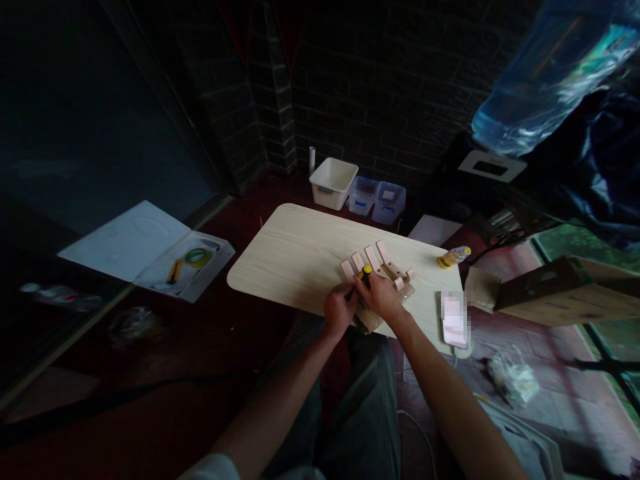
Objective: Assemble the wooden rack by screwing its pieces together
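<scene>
My right hand [383, 295] is closed around a screwdriver, of which the yellow-and-black handle [367, 270] shows at the top; its tip is hidden. Against it, on the left, my left hand [339, 310] is curled shut at the near edge of the table, and its fingers cover whatever they hold. Beneath and beyond both hands lies a wooden assembly with several pale upright slats [371, 255] and short wooden pieces [410, 274]. A brown wooden part [369, 322] sticks out under my right wrist.
The light wooden table [285, 250] carries a phone [454, 323] with a cable and a small yellow-capped bottle [454, 257]. Beyond it stand a white basket [333, 183] and clear bins [389, 202]. An open white case [200, 280] is at left, a cardboard box [570, 293] at right.
</scene>
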Demonstrator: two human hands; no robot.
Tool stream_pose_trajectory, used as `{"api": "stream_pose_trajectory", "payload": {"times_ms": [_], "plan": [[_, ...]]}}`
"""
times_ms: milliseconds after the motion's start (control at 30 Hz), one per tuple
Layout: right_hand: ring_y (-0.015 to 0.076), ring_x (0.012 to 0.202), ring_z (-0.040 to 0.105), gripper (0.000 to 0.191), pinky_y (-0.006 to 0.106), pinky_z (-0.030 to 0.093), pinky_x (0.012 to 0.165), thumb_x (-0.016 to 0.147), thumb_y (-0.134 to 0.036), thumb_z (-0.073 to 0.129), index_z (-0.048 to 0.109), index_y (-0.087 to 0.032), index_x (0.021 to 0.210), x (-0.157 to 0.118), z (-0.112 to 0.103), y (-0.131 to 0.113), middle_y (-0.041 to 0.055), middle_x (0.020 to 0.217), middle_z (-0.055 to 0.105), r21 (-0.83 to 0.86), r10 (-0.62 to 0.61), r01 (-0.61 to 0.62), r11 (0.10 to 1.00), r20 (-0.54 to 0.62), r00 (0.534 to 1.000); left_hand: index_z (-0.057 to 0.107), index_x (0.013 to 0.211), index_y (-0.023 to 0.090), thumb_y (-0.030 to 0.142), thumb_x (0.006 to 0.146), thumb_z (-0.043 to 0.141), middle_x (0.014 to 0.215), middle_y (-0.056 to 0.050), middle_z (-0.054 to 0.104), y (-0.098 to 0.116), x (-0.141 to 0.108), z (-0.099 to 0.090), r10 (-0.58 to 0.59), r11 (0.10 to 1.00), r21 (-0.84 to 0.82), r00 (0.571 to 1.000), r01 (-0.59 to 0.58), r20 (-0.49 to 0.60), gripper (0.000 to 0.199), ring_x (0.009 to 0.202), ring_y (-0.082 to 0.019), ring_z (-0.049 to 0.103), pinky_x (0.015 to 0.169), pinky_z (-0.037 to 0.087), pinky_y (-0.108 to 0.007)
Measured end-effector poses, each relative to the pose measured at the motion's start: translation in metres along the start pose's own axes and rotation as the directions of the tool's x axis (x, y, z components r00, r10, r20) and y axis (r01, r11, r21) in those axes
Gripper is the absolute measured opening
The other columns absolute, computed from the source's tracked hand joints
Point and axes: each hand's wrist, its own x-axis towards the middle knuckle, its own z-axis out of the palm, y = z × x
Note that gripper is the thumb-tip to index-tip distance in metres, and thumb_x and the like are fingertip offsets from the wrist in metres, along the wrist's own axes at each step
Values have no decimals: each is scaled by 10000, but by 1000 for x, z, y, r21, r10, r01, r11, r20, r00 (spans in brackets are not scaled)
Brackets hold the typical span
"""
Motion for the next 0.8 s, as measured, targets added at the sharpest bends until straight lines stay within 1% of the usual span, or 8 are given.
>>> {"api": "stream_pose_trajectory", "payload": {"times_ms": [200, 333, 600, 700, 800], "plan": [[251, 841, 728, 391, 303, 475, 713, 1037, -536, 440, 619, -189, 1062, 1, 0, 0, 116, 898, 760, 24, -10, 10, 1000, 6, 1000, 774, 1015, 206, 169, 925, 619, 1000, -92, 798, 1, -1, 0, -14, 1000, 14, 1000, 14, 2, 183, 933, -213, 743, 825, 553, -278], [253, 847, 727, 388, 303, 473, 716, 1035, -533, 451, 628, -191, 1082, 0, -2, 0, 117, 913, 764, 34, -13, 12, 999, 9, 1000, 765, 1043, 208, 179, 931, 606, 1009, -88, 798, 2, -1, 1, -15, 1000, 1, 1000, 15, 15, 196, 948, -215, 741, 839, 551, -280], [245, 856, 729, 384, 289, 473, 711, 1044, -517, 440, 653, -199, 1058, -3, -7, -2, 121, 941, 774, 55, -17, 18, 998, -9, 1000, 765, 1020, 201, 184, 934, 589, 992, -91, 800, 1, -4, 5, -5, 1000, 3, 1000, 5, -17, 197, 926, -212, 747, 812, 550, -266], [250, 874, 729, 364, 285, 472, 705, 1038, -508, 464, 662, -204, 1072, -3, -7, -2, 125, 962, 776, 60, -29, 29, 998, -2, 1000, 764, 1032, 200, 175, 929, 590, 1012, -93, 799, 0, -5, 7, -4, 1000, -7, 1000, 3, -29, 204, 950, -214, 747, 833, 553, -273], [252, 880, 728, 357, 287, 478, 720, 1032, -506, 480, 669, -205, 1067, -2, -7, -2, 131, 965, 777, 64, -15, 14, 998, 9, 1000, 763, 1044, 199, 156, 920, 591, 1035, -94, 797, -1, -4, 8, -1, 1000, -19, 1000, 1, -32, 217, 959, -219, 745, 852, 556, -288]]}}
